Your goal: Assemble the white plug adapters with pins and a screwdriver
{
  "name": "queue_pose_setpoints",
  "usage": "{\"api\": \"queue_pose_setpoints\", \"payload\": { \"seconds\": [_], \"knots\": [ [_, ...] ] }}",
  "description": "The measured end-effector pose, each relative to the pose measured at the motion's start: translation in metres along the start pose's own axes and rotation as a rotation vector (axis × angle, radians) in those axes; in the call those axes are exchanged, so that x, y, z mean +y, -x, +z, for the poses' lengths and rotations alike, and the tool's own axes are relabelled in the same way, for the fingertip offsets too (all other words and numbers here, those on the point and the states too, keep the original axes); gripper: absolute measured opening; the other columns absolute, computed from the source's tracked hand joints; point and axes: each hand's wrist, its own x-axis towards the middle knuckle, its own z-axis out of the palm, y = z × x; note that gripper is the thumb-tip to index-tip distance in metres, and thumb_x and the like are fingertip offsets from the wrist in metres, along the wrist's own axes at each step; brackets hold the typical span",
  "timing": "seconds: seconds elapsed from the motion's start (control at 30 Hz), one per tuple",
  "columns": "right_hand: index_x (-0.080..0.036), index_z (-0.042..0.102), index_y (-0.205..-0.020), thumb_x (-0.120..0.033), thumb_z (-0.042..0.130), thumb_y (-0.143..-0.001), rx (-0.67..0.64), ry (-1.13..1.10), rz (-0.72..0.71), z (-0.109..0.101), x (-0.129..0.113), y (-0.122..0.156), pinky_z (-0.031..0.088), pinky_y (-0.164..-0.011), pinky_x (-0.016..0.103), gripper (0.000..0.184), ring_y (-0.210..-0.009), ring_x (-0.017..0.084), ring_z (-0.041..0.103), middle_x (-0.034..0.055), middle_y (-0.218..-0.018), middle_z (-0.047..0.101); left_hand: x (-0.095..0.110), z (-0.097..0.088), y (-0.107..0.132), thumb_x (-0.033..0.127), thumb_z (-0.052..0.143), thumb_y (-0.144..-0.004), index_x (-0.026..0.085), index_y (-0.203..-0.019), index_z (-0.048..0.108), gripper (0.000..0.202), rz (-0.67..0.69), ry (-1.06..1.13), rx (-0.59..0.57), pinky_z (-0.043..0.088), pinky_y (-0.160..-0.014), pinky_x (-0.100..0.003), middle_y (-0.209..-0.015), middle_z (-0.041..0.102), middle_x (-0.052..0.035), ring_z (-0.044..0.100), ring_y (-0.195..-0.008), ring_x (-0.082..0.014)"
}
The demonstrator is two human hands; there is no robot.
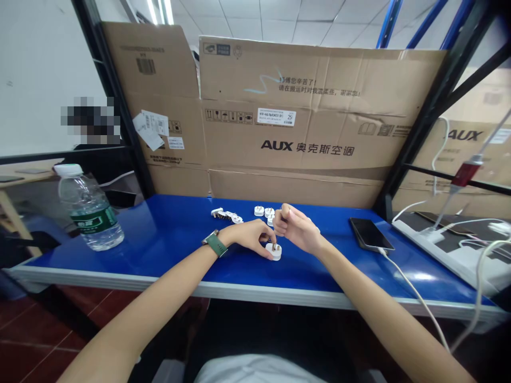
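My left hand (252, 236), with a green-strapped watch on its wrist, grips a white three-pin plug (275, 255) between thumb and fingers. The plug is low over or on the blue table, its pins pointing up. Just right of it and a little higher, my right hand (298, 229) is curled with its fingers pressed together. Whatever those fingers may hold is hidden. Behind both hands stand a few more white plugs (259, 211), pins up, partly covered by my right hand. Farther left lies a small row of white plug pieces (227, 215).
A water bottle (91, 213) stands at the left of the blue table (167, 234). To the right lie a phone (371, 234) on a cable and a white power strip (447, 255) with cords. A cardboard sheet (303, 117) walls off the back. A person (99, 159) is beyond, left.
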Motion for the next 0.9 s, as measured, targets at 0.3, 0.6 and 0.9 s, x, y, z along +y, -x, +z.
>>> {"api": "queue_pose_setpoints", "payload": {
  "seconds": [0.3,0.6,0.9],
  "knots": [
    [-0.022,0.040,-0.075,-0.048,0.065,-0.092,-0.036,0.023,0.029,-0.0018,-0.0015,0.0003,0.033,-0.062,0.029,0.040,-0.065,0.015,0.035,-0.0011,-0.074,0.037,-0.0055,0.0021,-0.0010,0.051,0.084,-0.069,0.017,-0.095,0.078,0.044,0.035,0.032,0.011,0.031,-0.055,-0.024,-0.062,0.043,0.0061,0.039,-0.054,-0.0083],
    [-0.022,0.041,-0.074,-0.044,0.062,-0.095,-0.032,0.065,-0.038,0.0002,0.0001,0.0012,0.031,-0.062,0.030,0.037,-0.064,0.015,0.034,-0.0013,-0.073,0.036,-0.0045,0.0022,-0.0005,0.050,0.084,-0.070,0.017,-0.096,0.078,0.043,0.034,0.038,0.007,0.028,-0.054,-0.024,-0.062,0.039,0.0066,0.035,-0.054,-0.0079],
    [-0.021,0.044,-0.075,-0.043,0.062,-0.096,-0.045,0.062,-0.038,-0.0009,0.0021,-0.0005,0.035,-0.062,0.029,0.036,-0.065,0.014,0.040,-0.0015,-0.073,0.040,-0.0078,0.0030,-0.0006,0.053,0.083,-0.070,0.017,-0.098,0.076,0.045,0.038,0.029,0.003,0.029,-0.056,-0.025,-0.064,0.041,0.0062,0.037,-0.055,-0.0084]
  ]
}}
